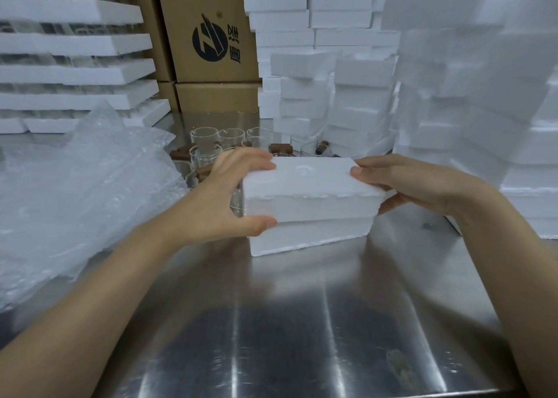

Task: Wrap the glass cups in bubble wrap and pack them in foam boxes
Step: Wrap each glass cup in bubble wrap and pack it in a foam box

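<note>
A brushed-steel counter point(302, 322) is stretching open and reflective toward me. Leaning stacks of white foam boxes point(471, 95) are crowding its right edge, and crinkled bubble wrap point(75, 186) its left. My left hand point(232, 192) and right hand point(401, 183) are clamping the ends of a rough-edged rectangular foam box point(311, 192), which is sitting on another foam slab point(308, 237). Clear glass cups point(211, 144) are standing just behind it.

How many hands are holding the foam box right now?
2. The left hand grips the left end of the foam box; the right hand grips its right end. Both show fully.
</note>
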A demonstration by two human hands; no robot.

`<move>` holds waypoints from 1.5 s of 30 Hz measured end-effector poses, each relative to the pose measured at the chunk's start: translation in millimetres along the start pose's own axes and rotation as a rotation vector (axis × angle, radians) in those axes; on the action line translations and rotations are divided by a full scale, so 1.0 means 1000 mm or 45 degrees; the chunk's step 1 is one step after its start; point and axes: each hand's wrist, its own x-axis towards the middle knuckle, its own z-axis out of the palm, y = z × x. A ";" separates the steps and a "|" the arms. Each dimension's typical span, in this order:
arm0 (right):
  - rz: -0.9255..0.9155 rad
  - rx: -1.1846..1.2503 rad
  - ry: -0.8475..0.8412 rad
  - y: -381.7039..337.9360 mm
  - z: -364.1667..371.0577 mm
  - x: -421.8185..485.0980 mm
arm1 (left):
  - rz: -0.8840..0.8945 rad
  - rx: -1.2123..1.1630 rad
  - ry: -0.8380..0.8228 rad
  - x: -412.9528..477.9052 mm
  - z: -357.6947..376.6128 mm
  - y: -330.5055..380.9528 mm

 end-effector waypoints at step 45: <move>-0.004 -0.233 -0.015 -0.016 0.016 -0.017 | -0.404 -0.113 -0.341 -0.007 -0.008 0.009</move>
